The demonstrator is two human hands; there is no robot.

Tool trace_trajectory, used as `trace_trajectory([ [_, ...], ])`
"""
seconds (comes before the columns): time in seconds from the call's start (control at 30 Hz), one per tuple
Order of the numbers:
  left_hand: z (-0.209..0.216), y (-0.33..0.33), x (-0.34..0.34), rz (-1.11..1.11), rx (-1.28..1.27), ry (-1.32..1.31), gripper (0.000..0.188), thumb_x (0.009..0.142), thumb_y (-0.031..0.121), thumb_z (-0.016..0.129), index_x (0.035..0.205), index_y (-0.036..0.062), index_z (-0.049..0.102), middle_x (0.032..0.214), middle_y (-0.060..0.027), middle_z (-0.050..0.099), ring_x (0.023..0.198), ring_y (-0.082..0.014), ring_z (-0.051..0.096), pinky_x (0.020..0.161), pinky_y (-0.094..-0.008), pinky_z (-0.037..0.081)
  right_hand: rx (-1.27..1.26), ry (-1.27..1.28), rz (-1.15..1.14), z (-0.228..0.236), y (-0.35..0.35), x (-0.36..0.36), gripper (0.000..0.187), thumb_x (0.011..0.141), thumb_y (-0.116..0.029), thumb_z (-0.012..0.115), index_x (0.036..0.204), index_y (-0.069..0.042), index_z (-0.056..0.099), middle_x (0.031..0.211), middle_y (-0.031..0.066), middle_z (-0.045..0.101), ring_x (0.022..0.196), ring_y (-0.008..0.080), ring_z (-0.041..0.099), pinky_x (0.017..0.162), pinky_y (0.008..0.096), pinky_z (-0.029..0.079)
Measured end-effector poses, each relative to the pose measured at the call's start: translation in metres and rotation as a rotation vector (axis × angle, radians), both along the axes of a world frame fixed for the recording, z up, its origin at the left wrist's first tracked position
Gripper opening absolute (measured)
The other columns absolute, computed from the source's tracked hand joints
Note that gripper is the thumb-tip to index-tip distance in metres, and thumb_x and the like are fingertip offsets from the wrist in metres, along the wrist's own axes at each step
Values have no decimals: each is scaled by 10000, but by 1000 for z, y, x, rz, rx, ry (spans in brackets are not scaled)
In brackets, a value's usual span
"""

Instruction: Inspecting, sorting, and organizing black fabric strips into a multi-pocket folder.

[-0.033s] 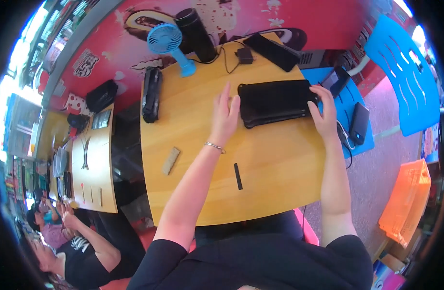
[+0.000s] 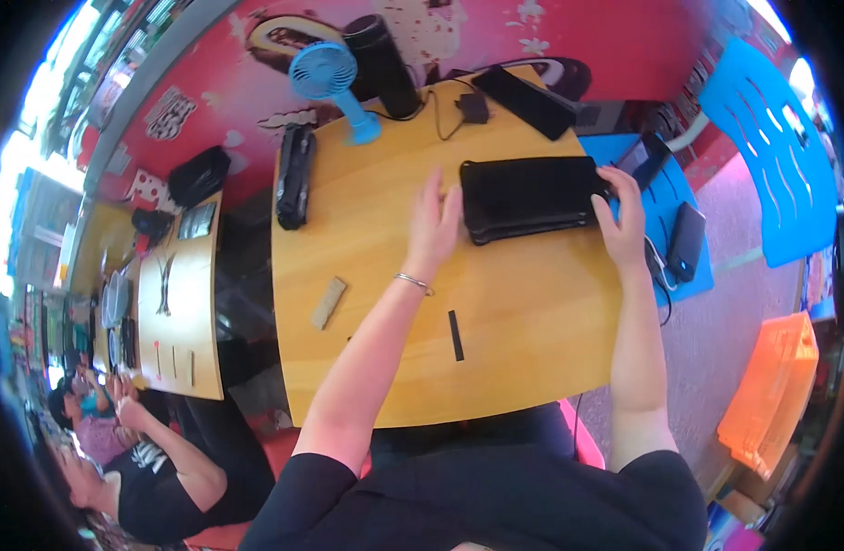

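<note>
A stack of flat black fabric pouches (image 2: pixel 529 197) lies on the wooden table in front of me, its layers showing along the near edge. My left hand (image 2: pixel 435 230) is at its left end, fingers stretched out and thumb apart, with nothing in it. At the right end is my right hand (image 2: pixel 622 216), fingers and thumb spread around the corner and the fingertips at the edge. Nearer to me lie a thin black strip (image 2: pixel 455 335) and a small grey-brown block (image 2: pixel 330 304).
A blue fan (image 2: pixel 335 83), a black cylinder (image 2: pixel 382 64), a charger (image 2: pixel 472 107) and a long black case (image 2: pixel 525 101) line the far side. A black bundle (image 2: pixel 294 176) is at the left edge. On the right are a blue chair (image 2: pixel 766 138) and orange crate (image 2: pixel 769 395). People sit leftward.
The whole view has shifted slightly. Both hands stay at the two ends of the black stack.
</note>
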State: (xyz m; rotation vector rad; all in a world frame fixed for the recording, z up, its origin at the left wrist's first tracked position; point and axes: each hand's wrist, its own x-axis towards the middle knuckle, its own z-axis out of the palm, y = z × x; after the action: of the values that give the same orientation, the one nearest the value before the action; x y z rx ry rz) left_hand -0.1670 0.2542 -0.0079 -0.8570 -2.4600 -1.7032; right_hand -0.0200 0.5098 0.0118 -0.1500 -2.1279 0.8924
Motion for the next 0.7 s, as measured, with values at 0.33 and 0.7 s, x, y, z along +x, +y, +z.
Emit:
trace_trajectory([
  [0.33,-15,14,43,13,204,-520,574,975,401,495,1342,-30,393,1124,-202,624,1018,-294,613,890,-363,469,-12,130,-100,-4,6,16,277,959,-81,511,1223,-4,546,1228,109,561,1117,198,531,927,301,420],
  [0.7,51,-100,-11,346,228,220,101,893,97,633,947,12,634,815,-31,629,759,-96,582,685,-254,484,-151,-109,319,39,-103,66,10,842,-29,680,850,-33,676,712,-15,607,590,38,486,514,198,370],
])
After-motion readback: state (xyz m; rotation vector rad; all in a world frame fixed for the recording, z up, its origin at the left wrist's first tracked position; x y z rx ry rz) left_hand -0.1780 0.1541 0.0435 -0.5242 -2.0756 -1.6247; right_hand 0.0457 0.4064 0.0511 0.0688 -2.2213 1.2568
